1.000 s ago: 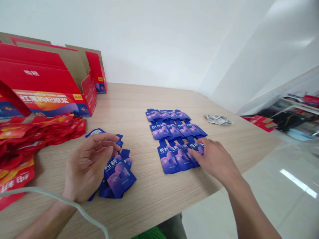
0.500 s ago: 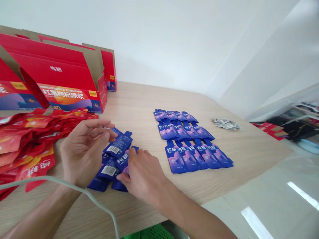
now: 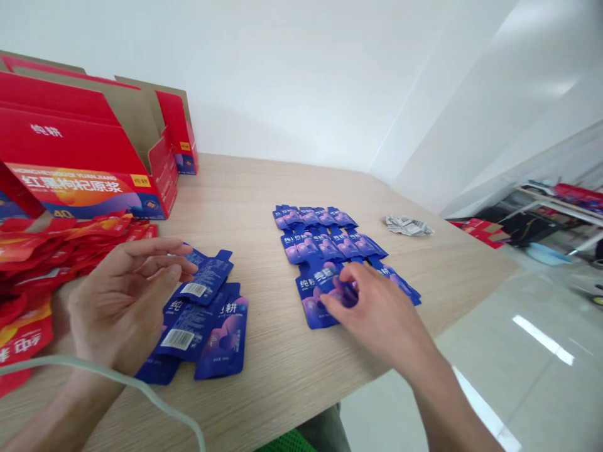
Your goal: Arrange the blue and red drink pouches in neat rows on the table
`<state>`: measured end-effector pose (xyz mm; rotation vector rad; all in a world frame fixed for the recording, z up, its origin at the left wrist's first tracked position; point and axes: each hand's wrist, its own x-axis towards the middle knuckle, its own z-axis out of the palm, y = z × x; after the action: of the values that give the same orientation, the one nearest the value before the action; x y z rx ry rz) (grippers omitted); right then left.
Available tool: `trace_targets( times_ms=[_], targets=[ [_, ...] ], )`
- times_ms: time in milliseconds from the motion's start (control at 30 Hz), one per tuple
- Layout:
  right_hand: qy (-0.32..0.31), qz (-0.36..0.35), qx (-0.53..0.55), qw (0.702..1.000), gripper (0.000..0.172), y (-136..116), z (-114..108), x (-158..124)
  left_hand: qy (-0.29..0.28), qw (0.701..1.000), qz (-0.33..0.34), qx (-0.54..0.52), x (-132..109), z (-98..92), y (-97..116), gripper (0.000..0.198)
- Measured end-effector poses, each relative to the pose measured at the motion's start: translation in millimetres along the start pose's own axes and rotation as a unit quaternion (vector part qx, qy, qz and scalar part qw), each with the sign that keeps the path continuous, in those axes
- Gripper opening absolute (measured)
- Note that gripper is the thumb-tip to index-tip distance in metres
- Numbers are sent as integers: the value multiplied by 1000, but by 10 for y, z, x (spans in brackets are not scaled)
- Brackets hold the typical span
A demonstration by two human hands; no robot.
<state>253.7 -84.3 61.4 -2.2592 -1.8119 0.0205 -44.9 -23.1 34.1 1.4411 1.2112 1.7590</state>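
My right hand (image 3: 377,311) pinches a blue pouch (image 3: 332,282) between thumb and fingers, over the nearest row of laid-out pouches. Beneath and beside it, overlapping blue pouches (image 3: 315,314) lie face up; two more rows, a middle row (image 3: 330,243) and a back row (image 3: 313,216), lie behind. My left hand (image 3: 127,301) hovers with fingers half curled and apart, thumb away from the index finger, holding nothing. It is at the left edge of a loose pile of blue pouches (image 3: 193,323), some with barcodes showing. The hand covers part of that pile.
Red pouches (image 3: 85,248) are heaped at the left, before open red cartons (image 3: 80,157) by the wall. A crumpled paper piece (image 3: 407,225) lies beyond the rows. A pale cable (image 3: 141,386) crosses my left wrist. The table's front edge (image 3: 330,407) is close.
My right hand has moved from the loose pile to the nearest row, carrying a blue pouch. My left hand stays by the pile. The view has shifted rightward.
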Motion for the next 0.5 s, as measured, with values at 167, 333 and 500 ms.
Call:
trace_targets(
  times_ms=[167, 333, 500],
  targets=[
    [12, 102, -68, 992, 28, 578, 84, 194, -5, 999, -19, 32, -26, 71, -29, 27],
    [-7, 105, -81, 991, 27, 620, 216, 201, -13, 997, -2, 76, -14, 62, -77, 25],
    [11, 70, -77, 994, 27, 599, 278, 194, -72, 983, 17, 166, 21, 2, -142, 27]
  ],
)
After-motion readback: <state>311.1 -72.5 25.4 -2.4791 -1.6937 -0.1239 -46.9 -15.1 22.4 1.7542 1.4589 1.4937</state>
